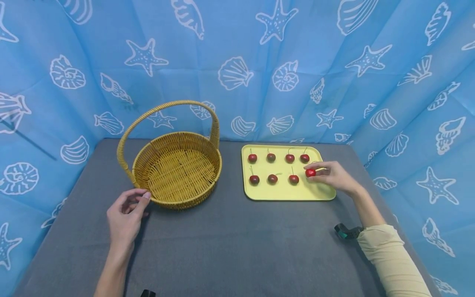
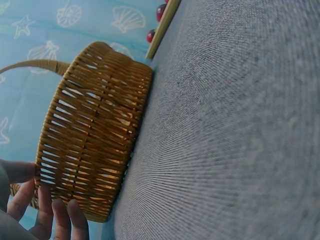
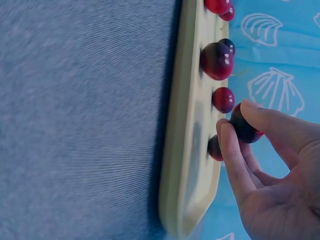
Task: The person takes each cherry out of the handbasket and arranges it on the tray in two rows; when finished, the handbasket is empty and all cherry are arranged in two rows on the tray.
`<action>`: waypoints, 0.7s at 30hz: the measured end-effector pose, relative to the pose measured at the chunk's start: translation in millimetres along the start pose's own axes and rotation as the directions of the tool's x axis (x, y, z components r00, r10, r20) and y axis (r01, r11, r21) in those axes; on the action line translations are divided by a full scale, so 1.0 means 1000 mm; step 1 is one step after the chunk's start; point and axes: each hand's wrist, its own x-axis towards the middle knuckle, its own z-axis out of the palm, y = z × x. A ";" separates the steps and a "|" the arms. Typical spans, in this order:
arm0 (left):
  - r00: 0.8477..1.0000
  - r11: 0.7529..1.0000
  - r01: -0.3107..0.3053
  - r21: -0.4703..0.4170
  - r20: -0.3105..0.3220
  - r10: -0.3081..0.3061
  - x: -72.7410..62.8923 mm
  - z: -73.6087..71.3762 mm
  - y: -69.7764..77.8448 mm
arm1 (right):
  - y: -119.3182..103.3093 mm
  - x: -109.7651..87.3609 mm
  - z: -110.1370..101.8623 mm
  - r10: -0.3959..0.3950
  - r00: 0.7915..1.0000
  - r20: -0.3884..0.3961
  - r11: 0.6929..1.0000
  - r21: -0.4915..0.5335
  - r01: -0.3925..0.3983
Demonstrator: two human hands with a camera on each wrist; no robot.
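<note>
A bright red cherry (image 1: 310, 173) is pinched between the thumb and fingertips of my right hand (image 1: 335, 177), just over the right part of a yellow tray (image 1: 285, 195). The right wrist view shows this cherry (image 3: 244, 125) held up off the tray. Several dark red cherries with stems, such as the one at the front left (image 1: 254, 180), lie on the tray in two rows. My left hand (image 1: 128, 210) grips the near-left rim of a round wicker basket (image 1: 178, 202), thumb at the rim and fingers against the outer wall (image 2: 90, 130). Nothing lies inside the basket.
The basket's tall arched handle (image 1: 182, 102) rises above it. Grey cloth (image 1: 230, 247) covers the table. A blue curtain (image 1: 237, 49) with white shells and starfish hangs behind and at both sides. A dark wrist device (image 1: 346, 232) sits by the right sleeve.
</note>
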 end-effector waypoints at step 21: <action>1.000 0.999 -0.008 0.034 -0.008 0.008 -0.001 0.001 0.002 | 0.018 0.002 0.002 -0.033 0.999 0.016 0.991 -0.128 0.034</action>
